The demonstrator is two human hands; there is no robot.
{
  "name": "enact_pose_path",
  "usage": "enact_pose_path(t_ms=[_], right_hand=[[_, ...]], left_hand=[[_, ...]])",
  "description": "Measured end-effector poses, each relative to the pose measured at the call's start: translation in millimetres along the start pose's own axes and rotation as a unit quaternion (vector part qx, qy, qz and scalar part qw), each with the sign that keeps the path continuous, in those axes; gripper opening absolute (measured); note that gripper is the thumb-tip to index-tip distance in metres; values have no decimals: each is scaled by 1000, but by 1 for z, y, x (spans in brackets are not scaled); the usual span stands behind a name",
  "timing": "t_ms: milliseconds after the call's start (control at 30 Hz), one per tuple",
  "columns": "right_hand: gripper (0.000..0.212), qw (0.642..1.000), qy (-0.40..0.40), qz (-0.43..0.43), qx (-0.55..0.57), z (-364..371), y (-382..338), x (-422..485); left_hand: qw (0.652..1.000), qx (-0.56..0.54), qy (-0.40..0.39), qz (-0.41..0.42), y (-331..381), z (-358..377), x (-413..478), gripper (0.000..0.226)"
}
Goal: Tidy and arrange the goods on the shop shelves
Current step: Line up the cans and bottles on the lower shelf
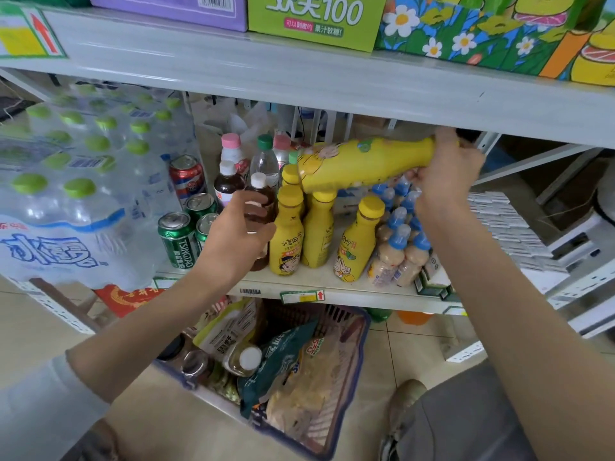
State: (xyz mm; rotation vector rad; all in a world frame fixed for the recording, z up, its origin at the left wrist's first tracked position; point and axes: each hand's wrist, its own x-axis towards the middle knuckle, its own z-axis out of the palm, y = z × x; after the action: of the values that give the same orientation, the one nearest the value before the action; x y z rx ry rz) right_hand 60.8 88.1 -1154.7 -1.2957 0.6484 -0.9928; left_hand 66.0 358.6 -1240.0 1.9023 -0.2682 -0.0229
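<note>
Several yellow drink bottles (287, 242) stand on the middle shelf (336, 287). At two o'clock my right hand (447, 171) grips another yellow bottle (359, 164) sideways by its neck, probably to clear the upper shelf (299, 78); at nine, my left hand (233, 236) clasps a brown bottle (263, 194), steadying it.

- Yellow bottles (286, 241): 5 in all. 4 upright, 1 held sideways above them.
- Green cans (176, 239): 3.
- Red can (187, 176): 1.
- Brown bottles (228, 184), white caps: 2.
- Pink-capped bottles (231, 151): 2.
- Green-capped clear bottles (265, 159): 2, the second mostly hidden.
- Blue-capped small bottles (396, 227): at least 7 caps seen; full count not readable.
- Water packs (66, 194): stacked, number unclear.
- Boxes (316, 18) on upper shelf (299, 78): 3.
- Basket (349, 367): 1; contents too jumbled to count.
</note>
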Motion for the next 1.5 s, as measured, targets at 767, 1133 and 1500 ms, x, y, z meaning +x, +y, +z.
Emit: enact_pose_path(t_ms=[767,1133,1500], right_hand=[[37,822,-189,-228,-487,39,56,29],[37,643,-331,-223,-654,51,76,38],[40,653,-359,-321,-585,86,79,-7]], left_hand=[[996,61,-33,-50,5,15,-1,21],[995,84,-44,-13,7,36,10,18],[994,95,-47,-5,1,31,6,20]])
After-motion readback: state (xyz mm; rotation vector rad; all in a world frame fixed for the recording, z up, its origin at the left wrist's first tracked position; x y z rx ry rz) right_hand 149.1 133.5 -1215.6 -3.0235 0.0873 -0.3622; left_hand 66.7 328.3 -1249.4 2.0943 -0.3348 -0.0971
